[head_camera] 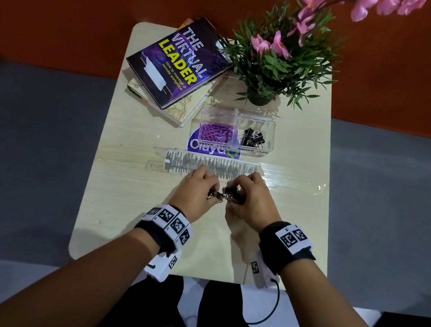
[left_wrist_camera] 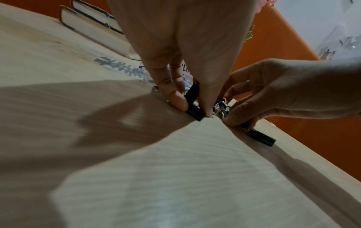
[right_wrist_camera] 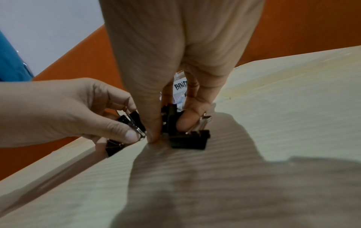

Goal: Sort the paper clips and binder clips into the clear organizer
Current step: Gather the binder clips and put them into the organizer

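Both hands meet at the table's middle over a small cluster of black binder clips (head_camera: 227,194). My left hand (head_camera: 213,192) pinches one binder clip (left_wrist_camera: 195,113) between thumb and finger against the tabletop. My right hand (head_camera: 234,199) pinches another binder clip (right_wrist_camera: 171,118), and one more clip (right_wrist_camera: 189,139) lies on the table just below its fingertips. Behind the hands stands the clear organizer (head_camera: 270,132), with purple paper clips (head_camera: 215,133) in its left compartment and black binder clips (head_camera: 253,138) in its right one.
A stack of books (head_camera: 177,64) lies at the back left and a potted plant (head_camera: 265,68) at the back right of the light wooden table (head_camera: 125,176). A taped strip (head_camera: 174,160) runs across between organizer and hands.
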Available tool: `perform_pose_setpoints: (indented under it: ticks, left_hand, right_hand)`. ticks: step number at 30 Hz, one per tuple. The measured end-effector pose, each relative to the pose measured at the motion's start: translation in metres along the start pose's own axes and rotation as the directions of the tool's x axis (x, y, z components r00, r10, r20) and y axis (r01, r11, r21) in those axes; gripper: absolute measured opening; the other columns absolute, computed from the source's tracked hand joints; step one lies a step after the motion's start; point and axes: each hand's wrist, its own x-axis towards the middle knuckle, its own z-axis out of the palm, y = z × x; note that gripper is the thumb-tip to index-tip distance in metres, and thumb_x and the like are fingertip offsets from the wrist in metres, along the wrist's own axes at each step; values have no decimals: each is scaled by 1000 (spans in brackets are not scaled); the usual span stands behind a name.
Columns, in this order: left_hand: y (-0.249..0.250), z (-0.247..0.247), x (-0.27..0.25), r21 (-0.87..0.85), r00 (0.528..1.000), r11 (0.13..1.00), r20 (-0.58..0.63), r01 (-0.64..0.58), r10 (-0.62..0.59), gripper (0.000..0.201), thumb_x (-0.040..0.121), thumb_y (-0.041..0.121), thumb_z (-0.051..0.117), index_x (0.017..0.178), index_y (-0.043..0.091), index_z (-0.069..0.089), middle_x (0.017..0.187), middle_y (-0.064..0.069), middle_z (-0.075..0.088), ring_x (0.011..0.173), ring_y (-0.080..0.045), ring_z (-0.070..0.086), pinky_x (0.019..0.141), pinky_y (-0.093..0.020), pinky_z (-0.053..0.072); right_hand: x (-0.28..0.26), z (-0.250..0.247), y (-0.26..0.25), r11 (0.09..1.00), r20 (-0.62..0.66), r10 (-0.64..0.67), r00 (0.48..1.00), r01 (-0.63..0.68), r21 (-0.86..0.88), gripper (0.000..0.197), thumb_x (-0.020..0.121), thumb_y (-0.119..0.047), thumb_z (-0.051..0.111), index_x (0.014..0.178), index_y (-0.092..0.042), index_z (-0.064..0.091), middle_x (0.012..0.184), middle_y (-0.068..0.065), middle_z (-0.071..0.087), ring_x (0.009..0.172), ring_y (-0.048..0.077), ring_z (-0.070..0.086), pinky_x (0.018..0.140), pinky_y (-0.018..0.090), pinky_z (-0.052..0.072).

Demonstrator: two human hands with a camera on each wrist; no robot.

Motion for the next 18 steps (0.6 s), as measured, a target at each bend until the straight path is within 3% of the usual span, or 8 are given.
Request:
perform_pose_setpoints:
  ticks: [3, 6, 8, 10, 12, 15, 18]
  left_hand:
    - [1, -3, 0, -13, 1000, 999, -4, -31, 31, 15, 82, 13, 74, 93, 12, 65, 103, -7, 57, 94, -28, 59, 86, -41, 52]
    - [3, -7, 0, -21, 999, 999, 1, -43, 43, 10, 80, 7, 71, 85, 11, 63, 95, -9, 62, 90, -30, 58, 80, -40, 52]
    - [4, -9, -1, -62, 1000, 998, -4, -28, 28, 12, 78, 4, 72, 80, 11, 63, 90, -8, 64, 87, -31, 60, 76, -38, 53]
    - [3, -10, 0, -140, 1000, 990, -19, 6, -9, 12, 78, 0, 72, 80, 10, 66, 89, -7, 67, 85, -27, 62, 75, -33, 53]
    - [3, -14, 0, -211, 997, 976, -40, 57, -67, 13, 80, -2, 72, 81, 10, 69, 90, -5, 71, 82, -22, 64, 73, -29, 53]
    - [4, -23, 1, -299, 994, 951, -58, 76, -97, 11, 80, -5, 73, 83, 5, 71, 87, -8, 73, 75, -16, 60, 70, -24, 47]
    - [11, -38, 4, -410, 991, 910, -76, 66, -107, 13, 80, -7, 73, 81, 6, 69, 73, -2, 68, 62, -9, 58, 64, -24, 49]
  right_hand:
    - [1, -1, -6, 999, -11, -45, 999, 45, -4, 31, 66, -5, 74, 89, -16, 55, 89, 5, 53, 81, 28, 55, 68, 33, 47]
    - [3, -2, -9, 998, -14, -66, 998, 66, 20, 29, 66, -1, 71, 81, -17, 52, 88, 9, 68, 83, 28, 61, 69, 36, 52]
    - [4, -3, -6, 997, -26, -46, 999, 47, 65, 28, 69, 1, 70, 80, -18, 52, 87, 0, 72, 80, 11, 64, 68, 24, 52]
    - [3, -6, -5, 994, -35, -10, 999, 14, 110, 25, 69, 5, 68, 79, -14, 55, 77, -14, 66, 69, -11, 57, 62, 2, 40]
    - [2, -11, -5, 989, -36, 30, 999, -24, 146, 24, 67, 8, 68, 78, -11, 57, 69, -20, 58, 65, -16, 54, 58, 0, 37]
    - [4, -23, -8, 981, -111, 58, 992, -36, 189, 29, 68, 2, 74, 75, -20, 56, 60, -7, 58, 53, 0, 51, 53, 9, 40]
    - [17, -48, -19, 969, -246, 67, 967, -4, 249, 27, 70, -3, 77, 78, -21, 58, 75, 12, 67, 66, 22, 60, 64, 29, 52]
